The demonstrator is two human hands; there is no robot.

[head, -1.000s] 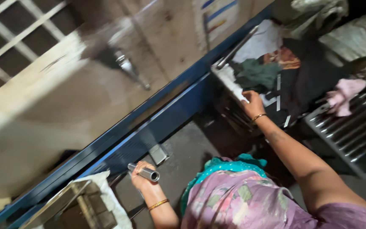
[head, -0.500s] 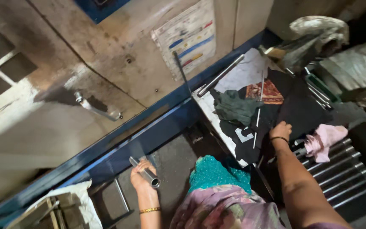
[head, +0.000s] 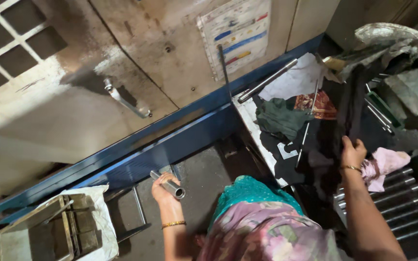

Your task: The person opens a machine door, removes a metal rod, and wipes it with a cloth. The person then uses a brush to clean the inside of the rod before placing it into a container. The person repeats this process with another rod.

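Since the earlier frames, the right hand [head: 353, 153] has been moved off the edge of the cluttered tray and rightward onto a black cloth [head: 349, 104]; its fingers are now curled over the cloth's edge, though how firmly it is pinched cannot be told. The left hand [head: 164, 189] has stayed low by the blue machine rail [head: 170, 145], closed around a short metal tube [head: 171, 186] held roughly level, open end toward the camera. The view has been tilted up, so more of the beige machine door [head: 136, 53] and its metal handle [head: 124, 100] is shown than before.

Around the hands: a tray [head: 248, 121] piled with rags, namely a dark green rag [head: 279, 118] and a patterned red rag [head: 318, 104], both lying beside the black cloth. A long steel rod [head: 267, 81] is laid along the tray's far edge; a thinner rod [head: 306, 133] is laid across the rags. A pink cloth [head: 385, 164] lies just right of the right hand, on a rack of ribbed bars [head: 402, 212]. A grey metal box [head: 49, 232] on white sheeting is seen at lower left. A colour chart [head: 238, 31] is stuck on the door.

The floor between the hands is partly hidden by the person's teal and pink clothing [head: 262, 227].

Counts: two hands, one tube, two rods clearly seen, four cloths, one gold bangle on each wrist.
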